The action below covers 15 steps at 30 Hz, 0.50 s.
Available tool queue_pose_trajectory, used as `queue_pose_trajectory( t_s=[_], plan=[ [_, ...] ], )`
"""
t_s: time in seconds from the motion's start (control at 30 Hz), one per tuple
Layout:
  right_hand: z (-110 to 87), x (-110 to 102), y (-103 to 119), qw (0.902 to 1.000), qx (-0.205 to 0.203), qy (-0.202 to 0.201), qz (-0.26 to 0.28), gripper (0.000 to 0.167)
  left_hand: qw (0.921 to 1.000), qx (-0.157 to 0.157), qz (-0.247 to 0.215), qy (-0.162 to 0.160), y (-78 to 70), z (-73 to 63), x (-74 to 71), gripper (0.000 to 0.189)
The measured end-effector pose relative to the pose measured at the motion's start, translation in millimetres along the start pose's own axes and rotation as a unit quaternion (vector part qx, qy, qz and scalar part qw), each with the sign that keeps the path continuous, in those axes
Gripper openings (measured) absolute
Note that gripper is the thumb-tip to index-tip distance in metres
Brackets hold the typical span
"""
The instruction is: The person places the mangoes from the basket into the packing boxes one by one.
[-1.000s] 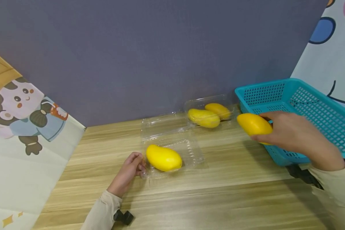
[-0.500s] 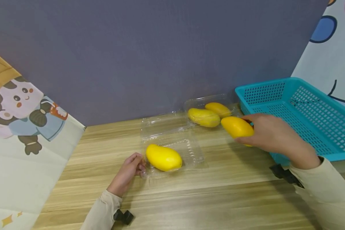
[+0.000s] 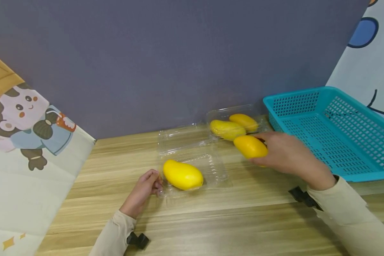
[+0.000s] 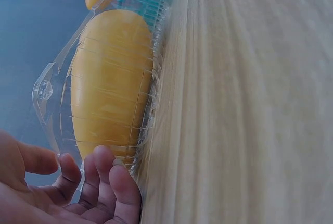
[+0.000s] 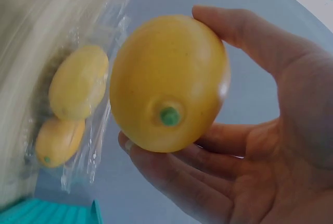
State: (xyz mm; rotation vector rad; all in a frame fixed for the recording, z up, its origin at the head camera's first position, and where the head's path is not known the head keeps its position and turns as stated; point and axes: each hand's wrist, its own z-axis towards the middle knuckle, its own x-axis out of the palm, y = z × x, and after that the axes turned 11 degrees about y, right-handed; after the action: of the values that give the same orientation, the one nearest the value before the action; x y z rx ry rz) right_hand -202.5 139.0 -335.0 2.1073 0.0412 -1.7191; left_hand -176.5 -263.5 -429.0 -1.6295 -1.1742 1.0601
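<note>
My right hand (image 3: 283, 153) grips a yellow mango (image 3: 250, 146) between thumb and fingers, held up over the table. In the right wrist view the mango's green stem end (image 5: 169, 115) faces the camera. My left hand (image 3: 146, 186) pinches the near-left corner of an open clear plastic clamshell container (image 3: 211, 170). One mango (image 3: 183, 175) lies in that container, at its left side. From the left wrist, the thumb and index fingertips meet at the container's rim (image 4: 46, 91), while the other fingers touch its side.
A second clear container (image 3: 217, 114) with two mangoes (image 3: 227, 129) stands at the back against the grey wall (image 3: 179, 64). A turquoise perforated basket (image 3: 339, 142) sits at the right. Printed panels flank the wooden table (image 3: 211, 227).
My right hand has carried its mango leftward from beside the basket, toward the open container. My left hand has stayed at the container's corner.
</note>
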Motion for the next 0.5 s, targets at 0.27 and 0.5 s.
queue_pose_trajectory(
  t_s=[0.27,0.5],
  plan=[
    [6.7,8,13,0.9998,-0.013,-0.009,-0.013,0.081,1.0000,-0.007,0.003,-0.004,-1.1,-0.6,0.0,0.022],
    [10.8,16,25,0.9991,-0.035,-0.022,-0.012,0.078,0.9999,-0.009,0.008,0.001,-2.8,-1.5,-0.4,0.024]
  ],
)
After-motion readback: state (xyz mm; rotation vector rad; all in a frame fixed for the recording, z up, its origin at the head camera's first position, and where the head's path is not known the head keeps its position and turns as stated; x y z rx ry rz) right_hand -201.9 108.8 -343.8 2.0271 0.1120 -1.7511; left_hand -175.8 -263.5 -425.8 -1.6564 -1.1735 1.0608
